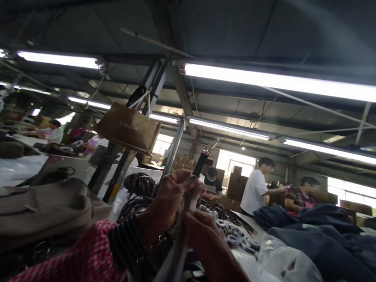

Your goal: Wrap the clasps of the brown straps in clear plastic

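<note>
Raised in front of me is a dark strap (pixel 200 165) with a metal clasp (pixel 212 145) at its upper end. A long, translucent plastic sleeve (pixel 178 247) covers its lower part and runs down toward me. My left hand (pixel 171 193) is closed near the top of the sleeve, where the bare strap comes out. Lower down, my right hand (pixel 199 226) pinches the sleeved strap from the other side. Motion blurs the fingertips a little. Coiled dark straps (pixel 141 188) lie behind my left hand, and grey ring-shaped pieces (pixel 235 236) lie beyond my right.
A grey-brown bag (pixel 38 208) lies at left. Dark blue fabric (pixel 327 244) and clear plastic bags (pixel 293 263) are heaped at right. A brown paper bag (pixel 128 128) hangs on a metal post (pixel 113 177). Several people work farther back, one in a white shirt (pixel 253 192).
</note>
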`<state>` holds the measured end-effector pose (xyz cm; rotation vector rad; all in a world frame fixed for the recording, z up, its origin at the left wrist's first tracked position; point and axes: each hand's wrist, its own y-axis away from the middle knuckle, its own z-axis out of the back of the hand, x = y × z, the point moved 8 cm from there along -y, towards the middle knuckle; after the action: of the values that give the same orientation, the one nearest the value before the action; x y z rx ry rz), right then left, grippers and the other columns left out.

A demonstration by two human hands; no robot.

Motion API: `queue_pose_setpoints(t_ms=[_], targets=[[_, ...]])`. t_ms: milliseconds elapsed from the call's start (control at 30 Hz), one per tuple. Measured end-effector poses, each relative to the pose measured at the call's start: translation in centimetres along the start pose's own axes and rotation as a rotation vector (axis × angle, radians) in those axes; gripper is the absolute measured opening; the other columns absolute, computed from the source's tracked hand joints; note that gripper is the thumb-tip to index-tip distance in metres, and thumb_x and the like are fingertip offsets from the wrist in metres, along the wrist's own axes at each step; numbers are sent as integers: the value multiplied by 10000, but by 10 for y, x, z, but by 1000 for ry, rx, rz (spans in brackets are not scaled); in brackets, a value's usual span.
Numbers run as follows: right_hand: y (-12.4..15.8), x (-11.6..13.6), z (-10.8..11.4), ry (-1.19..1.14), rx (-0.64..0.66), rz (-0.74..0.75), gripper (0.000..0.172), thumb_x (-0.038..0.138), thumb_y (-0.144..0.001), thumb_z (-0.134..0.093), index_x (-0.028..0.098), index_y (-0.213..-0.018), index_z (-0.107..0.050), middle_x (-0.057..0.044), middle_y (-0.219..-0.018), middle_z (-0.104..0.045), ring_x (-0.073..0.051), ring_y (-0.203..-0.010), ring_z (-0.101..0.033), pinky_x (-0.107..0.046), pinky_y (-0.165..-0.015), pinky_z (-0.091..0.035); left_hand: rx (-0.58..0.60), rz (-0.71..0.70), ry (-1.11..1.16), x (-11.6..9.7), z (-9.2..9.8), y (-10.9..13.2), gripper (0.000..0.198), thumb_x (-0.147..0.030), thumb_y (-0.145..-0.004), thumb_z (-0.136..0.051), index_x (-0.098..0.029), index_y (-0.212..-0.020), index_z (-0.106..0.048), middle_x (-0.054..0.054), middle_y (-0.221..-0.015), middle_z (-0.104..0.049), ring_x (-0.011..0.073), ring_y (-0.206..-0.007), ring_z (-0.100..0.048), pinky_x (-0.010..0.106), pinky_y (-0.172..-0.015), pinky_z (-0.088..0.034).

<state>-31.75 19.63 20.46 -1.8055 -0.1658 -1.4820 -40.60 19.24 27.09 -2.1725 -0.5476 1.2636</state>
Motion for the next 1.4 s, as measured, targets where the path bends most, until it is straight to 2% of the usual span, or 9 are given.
queue_pose_setpoints(t_ms=[133, 267, 433, 600, 767, 1000, 1167, 1267, 1400], targets=[[7, -13, 24, 258, -172, 93, 426, 569, -923, -659, 157, -816, -663, 23, -576, -515, -102, -504, -409, -232, -487, -318, 109, -39, -187, -15, 22, 26, 249, -300, -750, -861, -155, -938, -784, 84, -976, -779, 197, -844, -709, 281, -759, -570], [14, 11, 36, 713, -305, 440, 296, 402, -1004, -553, 186, -835, -664, -10, -677, -613, -146, -608, -503, -273, -594, -390, 193, 165, -156, -10, 51, 52, 415, -345, -824, -812, -212, -1211, -742, 130, -1359, -680, 283, -1074, -699, 378, -825, -621], [25, 11, 25, 989, -222, 630, 258, 291, -1064, -454, 206, -1067, -698, -81, -916, -702, -205, -791, -622, -319, -731, -441, 287, 557, -48, 46, 60, 93, 508, -573, -937, -655, -116, -1144, -727, 177, -957, -787, 234, -747, -758, 301, -658, -603], [31, 3, 23, 1120, -152, 643, 268, 235, -1064, -429, 215, -1135, -687, -88, -919, -679, -224, -832, -619, -331, -757, -432, 243, 604, -69, 77, 65, 127, 373, -464, -962, -660, -110, -875, -738, 38, -564, -680, 68, -403, -556, 129, -420, -381], [32, -12, 38, 979, -219, 520, 215, 259, -1037, -479, 207, -1058, -687, -50, -880, -682, -184, -756, -613, -298, -718, -441, 213, 683, -38, 89, 80, 147, 316, -427, -926, -717, -115, -877, -729, 34, -621, -688, 58, -419, -558, 127, -424, -402], [27, -65, 36, 419, -268, 140, 235, 401, -940, -596, 178, -881, -643, 30, -631, -559, -113, -553, -475, -210, -503, -363, 164, 667, -108, 97, 103, 162, 386, -490, -923, -711, -108, -873, -715, 98, -721, -740, 74, -470, -596, 139, -436, -349], [23, -95, 26, 97, -180, -22, 329, 508, -925, -654, 191, -999, -604, 81, -607, -413, -80, -506, -346, -194, -476, -387, 151, 609, -133, 88, 107, 166, 361, -475, -970, -646, -130, -870, -676, -4, -574, -612, 20, -387, -366, 155, -417, -237], [22, -99, 24, 115, -89, -73, 368, 535, -925, -666, 181, -997, -598, 101, -609, -322, -57, -502, -199, -156, -419, -226, 117, 596, -290, 82, 122, 161, 378, -528, -918, -688, -161, -865, -612, -68, -502, -509, 31, -378, -274, 172, -397, -176], [27, -95, 23, 351, 44, -130, 382, 563, -970, -607, 184, -959, -558, 84, -572, -431, -54, -480, -275, -170, -431, -200, 71, 456, -590, 56, 149, 148, 362, -400, -789, -825, -208, -940, -558, -46, -711, -647, 106, -587, -526, 191, -545, -384]])
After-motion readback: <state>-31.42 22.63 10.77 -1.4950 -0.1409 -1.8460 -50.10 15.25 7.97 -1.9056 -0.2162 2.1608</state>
